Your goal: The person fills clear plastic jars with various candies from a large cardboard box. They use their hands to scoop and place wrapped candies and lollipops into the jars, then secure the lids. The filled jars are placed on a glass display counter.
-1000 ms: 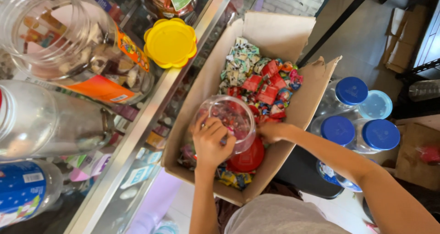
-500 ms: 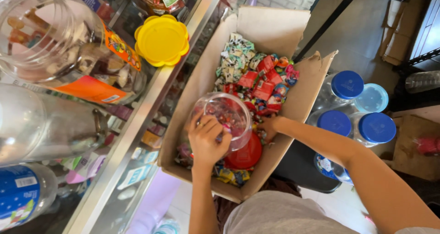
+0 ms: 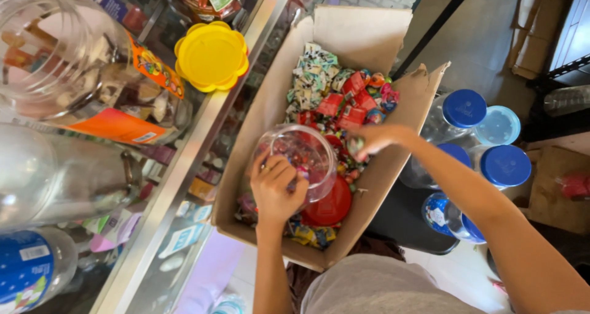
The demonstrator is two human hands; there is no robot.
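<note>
Left hand (image 3: pixel 276 188) grips jar (image 3: pixel 301 157) rim inside box (image 3: pixel 362 37); right hand (image 3: pixel 372 139) clenched on sweets (image 3: pixel 335 99), right of jar; jar part filled, many sweets left

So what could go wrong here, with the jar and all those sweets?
The left hand grips only the rim of the clear jar, which looks tilted inside the cardboard box, so it might slip and spill. Sweets picked by the right hand could miss the mouth and drop back.
</note>
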